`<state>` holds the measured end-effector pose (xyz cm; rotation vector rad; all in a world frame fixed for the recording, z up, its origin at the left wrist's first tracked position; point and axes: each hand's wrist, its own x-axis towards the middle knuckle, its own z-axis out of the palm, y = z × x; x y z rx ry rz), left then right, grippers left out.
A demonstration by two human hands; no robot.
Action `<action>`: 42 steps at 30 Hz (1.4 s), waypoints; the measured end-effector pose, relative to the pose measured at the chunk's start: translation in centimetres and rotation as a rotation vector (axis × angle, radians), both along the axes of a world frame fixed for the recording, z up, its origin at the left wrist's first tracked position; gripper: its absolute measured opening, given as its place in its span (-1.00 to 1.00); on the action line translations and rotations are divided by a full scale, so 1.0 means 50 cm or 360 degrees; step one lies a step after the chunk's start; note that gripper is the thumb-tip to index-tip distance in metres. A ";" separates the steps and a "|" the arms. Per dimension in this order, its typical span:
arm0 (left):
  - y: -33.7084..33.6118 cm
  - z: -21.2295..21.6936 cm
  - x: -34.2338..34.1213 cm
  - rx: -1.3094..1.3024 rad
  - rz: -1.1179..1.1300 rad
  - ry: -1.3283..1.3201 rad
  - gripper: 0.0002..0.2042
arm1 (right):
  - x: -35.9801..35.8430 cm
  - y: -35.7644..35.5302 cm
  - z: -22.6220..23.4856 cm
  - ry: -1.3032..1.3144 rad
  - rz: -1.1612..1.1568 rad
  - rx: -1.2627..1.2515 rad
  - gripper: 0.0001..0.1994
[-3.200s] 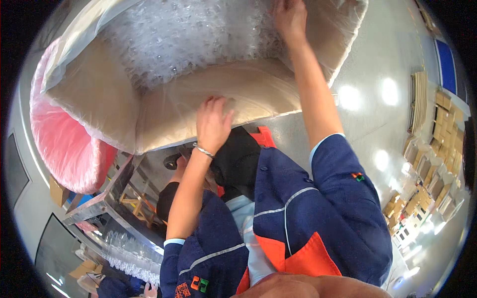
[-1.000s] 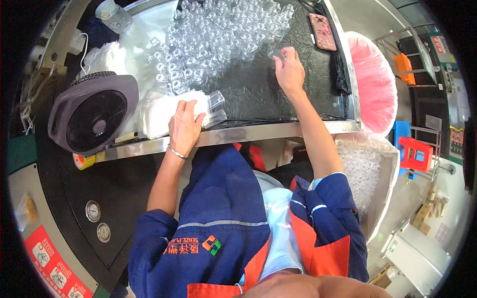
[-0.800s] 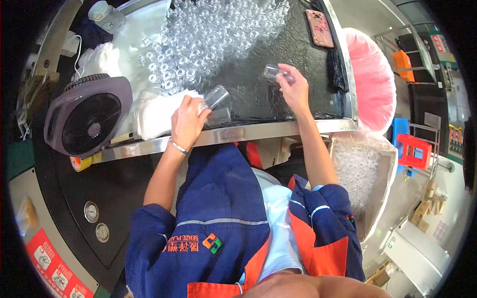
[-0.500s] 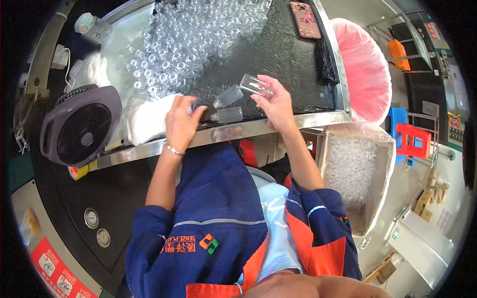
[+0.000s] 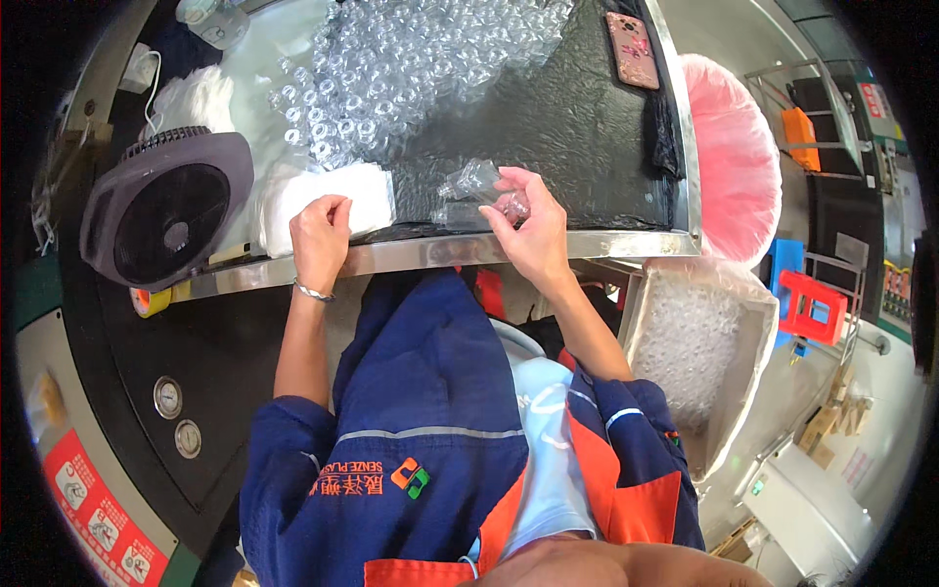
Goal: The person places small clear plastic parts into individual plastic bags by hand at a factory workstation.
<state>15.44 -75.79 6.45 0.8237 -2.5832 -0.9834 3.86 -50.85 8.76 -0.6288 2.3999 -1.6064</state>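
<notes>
My left hand (image 5: pixel 321 235) lies over the near edge of a stack of thin white plastic bags or sheets (image 5: pixel 364 193). Its thumb and fingers are pinched together; whether they grip a sheet is hidden. To the right, my right hand (image 5: pixel 533 230) is curled, thumb opposite the fingers, around a transparent plastic bottle (image 5: pixel 512 204). Two more transparent bottles touch or nearly touch it: one bottle (image 5: pixel 469 182) is tilted, its neck to the left, and another bottle (image 5: pixel 464 216) lies on the black table covering (image 5: pixel 587 166) near the metal edge.
Many transparent bottles (image 5: pixel 421 78) crowd the far table. A dark fan (image 5: pixel 176 235) stands at the left, a pink-patterned phone (image 5: pixel 633 49) at the far right. Beyond the metal rim (image 5: pixel 440 252) are a pink-lined round container (image 5: pixel 734 157) and a lined box of transparent pieces (image 5: pixel 690 342).
My left hand has moved from beside the bottles onto the white stack, its fingers closing. My right hand has lowered its bottle toward the two others, which now sit bunched against it.
</notes>
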 end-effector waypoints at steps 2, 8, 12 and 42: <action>-0.004 0.012 0.000 0.0173 0.0043 -0.0055 -0.92 | 0.000 -0.009 0.004 0.0048 -0.0016 0.0057 -0.53; -0.017 0.005 0.016 0.0446 0.0044 -0.0031 -0.85 | 0.003 -0.028 0.008 0.0114 0.0006 0.0143 -0.55; -0.007 0.012 0.013 0.0078 0.0038 0.0144 -0.82 | 0.012 -0.058 0.011 -0.0069 0.0062 0.0113 -0.56; 0.152 0.052 0.008 0.0334 -0.1098 0.0682 -0.86 | 0.068 -0.070 0.011 -0.1406 0.0594 -0.0883 -0.65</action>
